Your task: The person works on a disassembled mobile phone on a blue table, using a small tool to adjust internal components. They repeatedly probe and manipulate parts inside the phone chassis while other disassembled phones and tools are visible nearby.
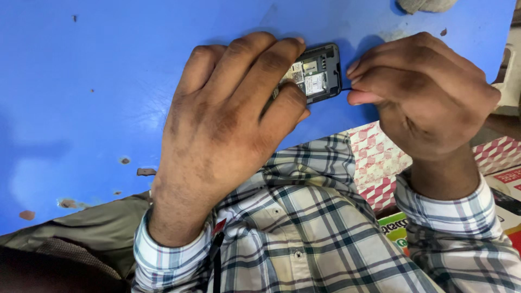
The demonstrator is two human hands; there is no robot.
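A small black phone (319, 73) with its back cover off lies on the blue tabletop (97, 81); its inner metal parts and a white label show. My left hand (228, 119) presses down over the phone's left part and grips it, hiding most of it. My right hand (423, 95) is just right of the phone, fingers pinched on a thin dark wire or tool (345, 89) that touches the phone's right edge.
The blue tabletop has chipped brown spots (145, 172) near its front edge. Red-and-white patterned packaging (374, 163) and printed boxes (507, 190) lie below the table on the right. A grey object (426, 5) sits at the top edge. My checked shirt fills the bottom.
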